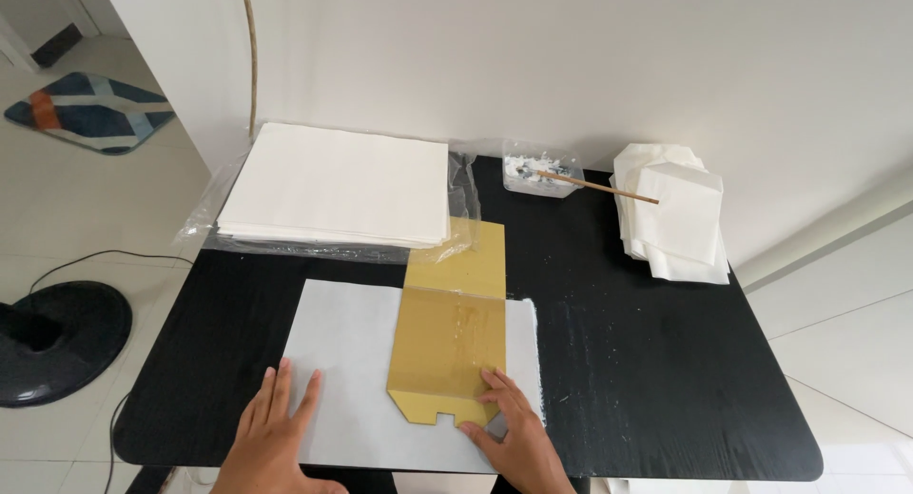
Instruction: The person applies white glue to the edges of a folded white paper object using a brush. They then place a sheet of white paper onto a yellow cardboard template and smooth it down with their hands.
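I am watching the cardboard template lying on the white sheet, its long axis running six to twelve o'clock. My right hand is pressing its near corner, fingers spread; my left hand is resting flat at nine o'clock, grasping nothing.

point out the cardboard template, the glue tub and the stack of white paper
cardboard template (447, 347): head view, middle of its flat face
glue tub (540, 174): head view, front rim
stack of white paper (338, 182): head view, top sheet
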